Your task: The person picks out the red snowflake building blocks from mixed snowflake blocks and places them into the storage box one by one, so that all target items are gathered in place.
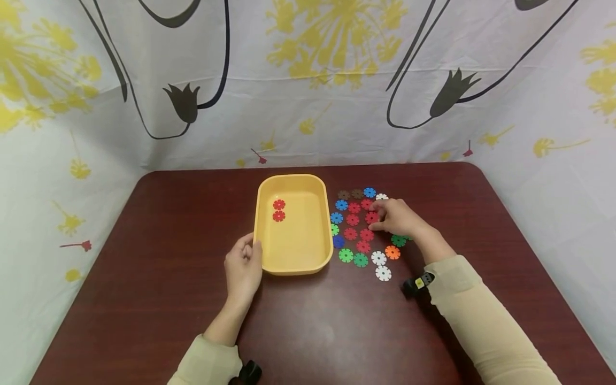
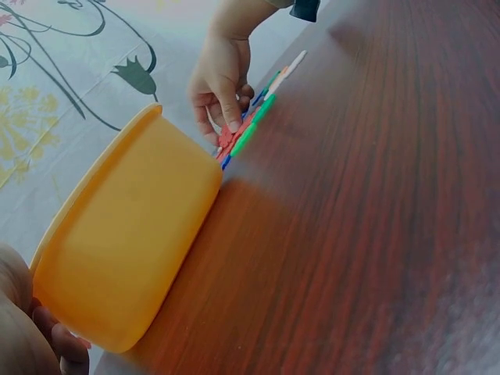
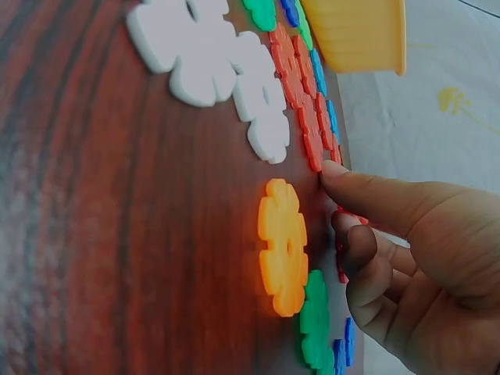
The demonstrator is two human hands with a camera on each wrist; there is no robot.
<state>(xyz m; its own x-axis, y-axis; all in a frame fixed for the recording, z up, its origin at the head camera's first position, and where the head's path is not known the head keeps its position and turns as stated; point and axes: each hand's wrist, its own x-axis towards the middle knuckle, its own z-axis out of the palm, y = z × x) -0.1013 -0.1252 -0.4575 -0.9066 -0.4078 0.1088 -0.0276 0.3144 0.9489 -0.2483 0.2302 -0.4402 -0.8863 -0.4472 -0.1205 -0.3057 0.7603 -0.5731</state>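
My left hand (image 1: 244, 268) grips the near left side of a yellow plastic tray (image 1: 293, 271), which sits on the table. Inside the tray lie two red flower-shaped discs (image 1: 279, 205), one above the other. To the right of the tray, my right hand (image 1: 397, 218) reaches over a group of red discs (image 1: 353, 220). Its thumb and index finger are spread apart around one red disc (image 1: 371, 217), fingertips right at it. In the right wrist view, a gap shows between the thumb (image 3: 367, 191) and the fingers beside the red discs.
Blue discs (image 1: 337, 217), brown discs (image 1: 357, 193) and green discs (image 1: 360, 260) surround the red ones. White discs (image 1: 383, 273) and an orange disc (image 1: 392, 252) lie nearer on the dark wooden table (image 1: 317, 331). A patterned cloth (image 1: 308, 117) hangs behind the table.
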